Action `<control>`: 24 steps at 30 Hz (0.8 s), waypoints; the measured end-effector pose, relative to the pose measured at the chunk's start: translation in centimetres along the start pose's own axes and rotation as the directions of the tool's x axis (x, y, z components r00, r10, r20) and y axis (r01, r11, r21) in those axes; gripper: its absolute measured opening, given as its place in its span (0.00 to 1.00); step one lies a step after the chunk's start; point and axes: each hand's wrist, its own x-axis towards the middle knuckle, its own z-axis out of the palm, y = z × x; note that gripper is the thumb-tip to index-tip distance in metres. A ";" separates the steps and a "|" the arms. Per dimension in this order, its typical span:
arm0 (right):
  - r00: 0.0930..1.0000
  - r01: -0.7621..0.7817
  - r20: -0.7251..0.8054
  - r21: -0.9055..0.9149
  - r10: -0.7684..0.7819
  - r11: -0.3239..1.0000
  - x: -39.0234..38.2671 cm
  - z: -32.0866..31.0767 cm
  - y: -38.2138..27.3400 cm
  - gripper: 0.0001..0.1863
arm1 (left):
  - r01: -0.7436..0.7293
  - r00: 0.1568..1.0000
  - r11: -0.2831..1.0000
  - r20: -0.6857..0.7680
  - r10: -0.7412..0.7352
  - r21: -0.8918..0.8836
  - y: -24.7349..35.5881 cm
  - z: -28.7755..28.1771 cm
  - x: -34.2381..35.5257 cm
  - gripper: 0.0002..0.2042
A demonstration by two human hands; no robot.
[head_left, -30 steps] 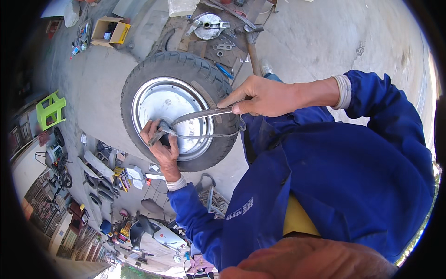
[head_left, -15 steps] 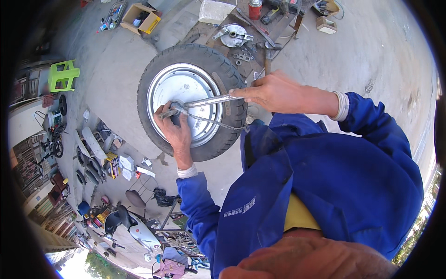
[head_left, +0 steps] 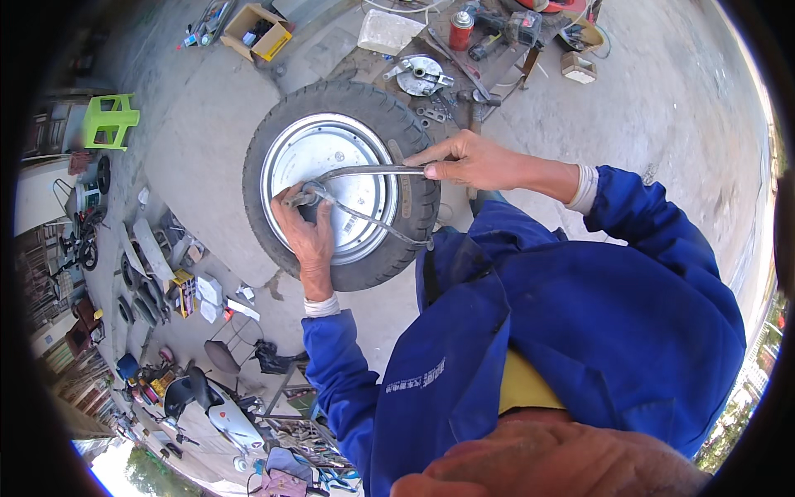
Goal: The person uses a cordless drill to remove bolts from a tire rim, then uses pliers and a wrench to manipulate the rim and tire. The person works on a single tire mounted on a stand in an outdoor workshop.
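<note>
A wheel with a black tyre (head_left: 273,112) and a silver hub (head_left: 310,137) lies flat on the ground before me. A long, shiny wrench (head_left: 364,171) reaches from the hub's middle out over the tyre's right side. My right hand (head_left: 476,161) grips its outer end, thumb along the bar and index finger stretched toward the tyre. At the hub's centre, my left hand (head_left: 306,240) curls its fingers round the wrench's inner end. The wrench head and the axle are partly hidden there. A grey cable (head_left: 377,224) runs from the centre across the tyre's near right edge.
Beyond the wheel lie a round metal brake plate (head_left: 420,76), a hammer (head_left: 478,98), a red can (head_left: 461,31) and a power tool (head_left: 523,29). A cardboard box (head_left: 255,31) stands farther back. Left are a green stool (head_left: 109,122), tyres (head_left: 149,302) and a parked scooter (head_left: 219,414).
My right hand has shifted slightly left and down along the wrench, its index finger now reaching out. The left hand stays at the hub. The whole view has shifted slightly.
</note>
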 end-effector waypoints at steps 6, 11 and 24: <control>0.983 -0.118 -0.148 -0.078 0.105 0.990 -2.1 1.9 -1.5 0.19 | 0.084 0.993 0.996 -0.076 -0.086 -0.028 -0.5 0.4 0.0 0.31; 0.988 -0.034 -0.148 0.080 0.045 0.996 -4.0 7.3 -3.4 0.18 | 0.134 0.986 0.988 -0.095 -0.140 -0.072 -0.8 1.0 -0.2 0.31; 0.943 0.222 -0.249 -0.023 -0.220 0.975 -0.4 9.9 -7.4 0.16 | 0.050 0.986 0.996 -0.157 -0.060 -0.070 -0.9 1.1 0.1 0.29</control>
